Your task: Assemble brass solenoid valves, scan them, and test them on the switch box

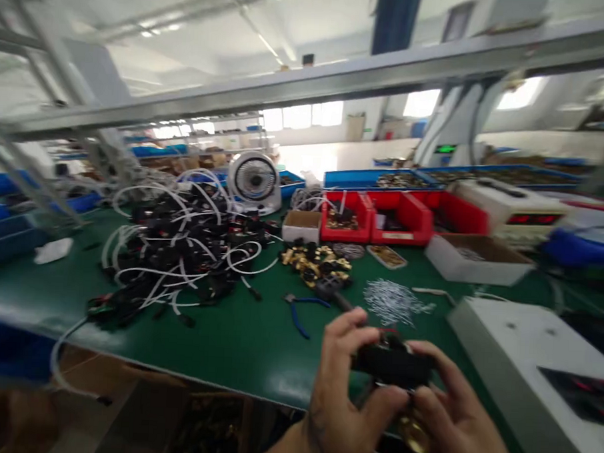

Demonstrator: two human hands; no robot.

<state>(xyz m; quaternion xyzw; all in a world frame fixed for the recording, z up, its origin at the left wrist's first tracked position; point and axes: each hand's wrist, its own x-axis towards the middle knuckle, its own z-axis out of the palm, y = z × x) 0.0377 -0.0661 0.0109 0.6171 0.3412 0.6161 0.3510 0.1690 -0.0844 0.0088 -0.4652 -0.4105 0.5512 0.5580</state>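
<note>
Between my two hands, above the front of the green table, is a black assembly [396, 365] with a round brass part [414, 433] under it. My left hand [342, 382] pinches its left end with thumb and fingers. My right hand [454, 410] grips the opposite end. Fingers hide much of the piece, and its exact kind is unclear. Just beyond my left hand lie blue-handled pliers [298, 311] and a heap of brass fittings [313, 262]. A pile of small silvery pins or screws [391, 300] lies past my fingers.
A large heap of black parts with white cables [181, 241] covers the left. A small fan [255, 181], red bins [401, 219], a cardboard box [478, 257] and a meter with red digits [513, 209] stand behind. A white box [530, 370] is at right.
</note>
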